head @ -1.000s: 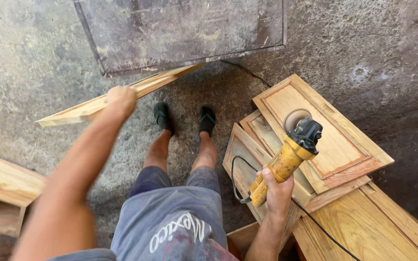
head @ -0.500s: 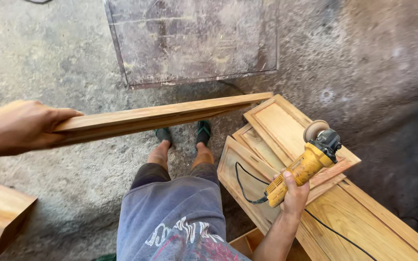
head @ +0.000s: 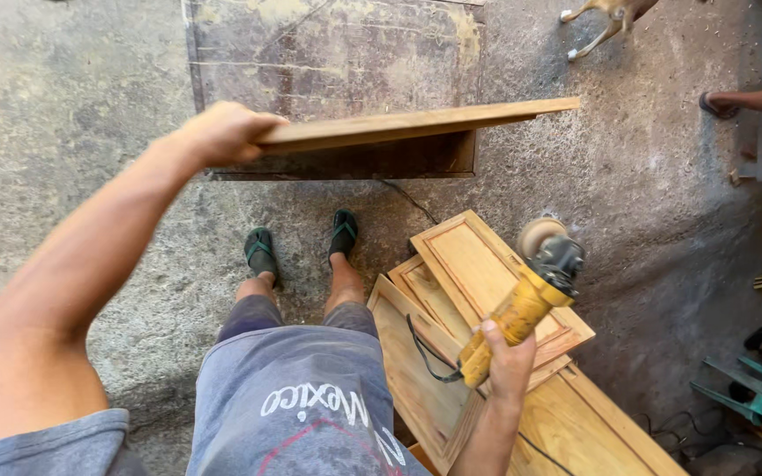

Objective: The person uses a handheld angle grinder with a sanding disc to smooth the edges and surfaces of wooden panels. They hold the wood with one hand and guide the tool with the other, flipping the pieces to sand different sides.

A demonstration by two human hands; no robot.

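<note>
Over concrete floor, left hand swung wooden panel rightward, level.

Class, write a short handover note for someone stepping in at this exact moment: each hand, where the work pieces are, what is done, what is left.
Left hand: grips one end of a wooden panel, held level in the air over the concrete floor.
Right hand: holds a yellow sander, disc up, above the stack of panels at the right.
Done: one panel lifted clear of the stack.
Left: the panel is not set down; the sander touches no wood.
</note>
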